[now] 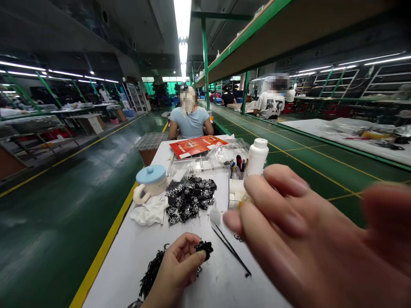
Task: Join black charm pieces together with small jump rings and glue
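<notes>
My left hand (178, 265) pinches a small black part (204, 249) between thumb and fingers, low over the white table. Close to the camera on the right, my right hand (295, 231) is raised, partly smeared, its fingers curled in. A small yellowish spot shows at its fingertips; I cannot make out whether it is held. Between the hands lie black tweezers (231, 251), with a white nozzle-like tip (215, 214) at their upper end. A heap of small black parts in clear bags (189, 199) sits beyond my left hand. Loose black strips (153, 271) lie beside my left wrist.
A mug with a blue lid (150, 176) and crumpled tissue (149, 212) stand at the left edge. Behind are a red printed sheet (192, 146), a white bottle (257, 156) and a tool holder (238, 169). A person in light blue (189, 122) sits beyond the table.
</notes>
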A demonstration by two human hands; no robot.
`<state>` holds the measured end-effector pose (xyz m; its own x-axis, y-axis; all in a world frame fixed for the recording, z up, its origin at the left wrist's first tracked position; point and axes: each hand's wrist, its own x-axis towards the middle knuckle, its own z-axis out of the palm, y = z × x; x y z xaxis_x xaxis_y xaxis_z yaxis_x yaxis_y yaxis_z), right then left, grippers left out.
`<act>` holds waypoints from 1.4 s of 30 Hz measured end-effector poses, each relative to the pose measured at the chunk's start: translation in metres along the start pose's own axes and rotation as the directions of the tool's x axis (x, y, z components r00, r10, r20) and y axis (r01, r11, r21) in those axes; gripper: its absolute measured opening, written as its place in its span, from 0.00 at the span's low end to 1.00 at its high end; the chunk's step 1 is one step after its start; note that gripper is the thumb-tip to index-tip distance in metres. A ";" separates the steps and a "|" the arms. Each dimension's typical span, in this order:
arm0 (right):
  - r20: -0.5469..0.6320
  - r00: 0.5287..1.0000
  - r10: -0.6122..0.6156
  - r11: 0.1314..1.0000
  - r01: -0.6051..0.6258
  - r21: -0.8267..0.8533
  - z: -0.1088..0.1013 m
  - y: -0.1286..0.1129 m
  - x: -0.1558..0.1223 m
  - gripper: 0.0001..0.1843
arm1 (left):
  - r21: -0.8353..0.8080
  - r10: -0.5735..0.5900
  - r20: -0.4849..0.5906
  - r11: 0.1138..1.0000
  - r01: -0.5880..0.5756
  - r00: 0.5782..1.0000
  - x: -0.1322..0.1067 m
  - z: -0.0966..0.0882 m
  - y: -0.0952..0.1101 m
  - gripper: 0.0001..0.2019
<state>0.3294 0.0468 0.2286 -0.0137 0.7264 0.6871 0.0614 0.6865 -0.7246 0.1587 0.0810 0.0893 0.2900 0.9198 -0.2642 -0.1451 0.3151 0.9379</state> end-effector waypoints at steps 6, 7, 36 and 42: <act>0.035 0.985 0.167 0.986 -0.167 0.004 -0.024 0.092 -0.031 0.18 | 0.017 -0.035 0.031 0.999 0.035 0.999 -0.002 -0.003 -0.002 0.15; 0.064 0.982 0.176 0.984 -0.175 -0.022 -0.028 0.106 -0.040 0.17 | 0.022 -0.030 0.041 0.999 0.029 0.999 -0.002 -0.003 -0.002 0.15; 0.512 0.858 -0.039 0.901 0.252 -0.354 -0.012 0.128 -0.079 0.15 | -0.141 -0.286 0.223 0.937 0.321 0.932 -0.001 0.002 0.001 0.12; 0.469 0.882 -0.042 0.919 0.218 -0.328 -0.014 0.126 -0.077 0.13 | -0.162 -0.231 0.292 0.944 0.286 0.928 0.001 0.000 0.001 0.17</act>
<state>0.3521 0.0770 0.0856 -0.4825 0.6275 0.6111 0.3808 0.7786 -0.4988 0.1591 0.0818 0.0898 0.5786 0.7128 -0.3965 -0.2070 0.5986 0.7739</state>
